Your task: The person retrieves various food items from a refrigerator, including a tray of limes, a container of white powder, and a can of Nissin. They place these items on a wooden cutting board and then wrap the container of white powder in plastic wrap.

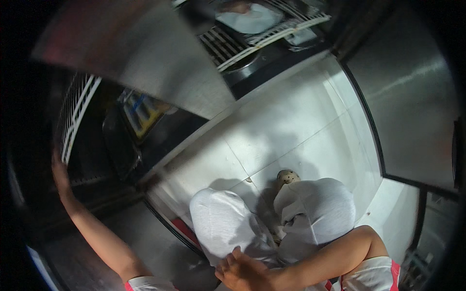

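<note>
My left hand (pixel 60 178) reaches into the dark left bay of a metal refrigerator cabinet, at the near end of a white wire shelf (pixel 77 116). Its fingers are too dark and blurred to show whether they grip the shelf. Below that shelf, a dark tray (pixel 118 140) holds a yellow package (pixel 142 114) with blue and dark parts, its contents unclear. My right hand (pixel 242 271) lies on my lap near my left knee, fingers curled, with nothing seen in it.
A blurred metal panel (pixel 174 69) parts the two bays. In the right bay, a whitish plastic bag (pixel 251 20) lies on a wire rack (pixel 255 47) above a round metal rim (pixel 247 65). A metal door (pixel 411 98) with black gasket stands at right. White tiles (pixel 269 127) cover the floor.
</note>
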A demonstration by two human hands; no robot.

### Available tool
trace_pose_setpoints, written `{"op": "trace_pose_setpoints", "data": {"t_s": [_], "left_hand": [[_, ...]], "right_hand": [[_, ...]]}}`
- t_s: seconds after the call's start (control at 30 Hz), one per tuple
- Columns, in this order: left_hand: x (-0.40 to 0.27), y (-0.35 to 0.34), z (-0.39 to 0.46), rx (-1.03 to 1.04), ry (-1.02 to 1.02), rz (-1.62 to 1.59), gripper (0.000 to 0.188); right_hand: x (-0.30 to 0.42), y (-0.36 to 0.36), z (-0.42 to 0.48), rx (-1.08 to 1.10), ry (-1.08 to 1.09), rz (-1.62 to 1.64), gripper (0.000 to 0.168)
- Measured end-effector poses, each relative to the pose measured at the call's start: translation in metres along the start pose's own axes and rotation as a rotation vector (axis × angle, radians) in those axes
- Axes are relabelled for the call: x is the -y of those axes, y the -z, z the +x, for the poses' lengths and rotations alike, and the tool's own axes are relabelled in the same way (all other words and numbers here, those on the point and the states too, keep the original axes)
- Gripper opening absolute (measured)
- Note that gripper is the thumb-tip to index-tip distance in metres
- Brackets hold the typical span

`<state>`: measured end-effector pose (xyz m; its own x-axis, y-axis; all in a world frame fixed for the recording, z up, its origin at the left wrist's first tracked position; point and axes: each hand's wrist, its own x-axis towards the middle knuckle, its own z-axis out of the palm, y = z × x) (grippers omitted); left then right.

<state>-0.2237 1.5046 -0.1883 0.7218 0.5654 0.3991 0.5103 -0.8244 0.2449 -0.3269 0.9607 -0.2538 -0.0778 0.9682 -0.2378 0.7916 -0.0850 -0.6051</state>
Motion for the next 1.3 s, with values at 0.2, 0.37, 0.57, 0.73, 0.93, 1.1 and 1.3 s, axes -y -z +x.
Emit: {"op": "trace_pose_setpoints", "data": {"t_s": [0.2,0.37,0.57,0.73,0.93,1.1,1.3], "left_hand": [[0.025,0.023,0.001,0.124,-0.07,-0.08,0.056],[-0.045,0.003,0.002,0.121,0.11,-0.127,0.053],[0.052,0.022,0.011,0.17,-0.103,-0.097,0.055],[-0.019,0.016,-0.005,0.093,0.061,-0.118,0.057],[-0.007,0.011,-0.009,-0.08,-0.015,-0.006,0.059],[-0.04,0.007,-0.014,-0.012,0.058,-0.118,0.058],[-0.031,0.002,-0.017,-0.096,0.123,-0.034,0.055]], "right_hand": [[0.002,0.009,-0.001,-0.002,0.026,0.003,0.036],[0.0,0.014,-0.004,-0.024,-0.026,0.023,0.035],[-0.002,0.01,-0.002,0.011,0.038,0.044,0.034],[-0.004,0.01,0.0,0.017,0.03,0.046,0.033],[-0.013,0.01,0.004,0.036,0.042,0.034,0.032],[-0.014,0.008,0.009,0.073,0.04,0.025,0.031],[-0.021,0.009,0.017,0.09,0.004,0.011,0.03]]}}
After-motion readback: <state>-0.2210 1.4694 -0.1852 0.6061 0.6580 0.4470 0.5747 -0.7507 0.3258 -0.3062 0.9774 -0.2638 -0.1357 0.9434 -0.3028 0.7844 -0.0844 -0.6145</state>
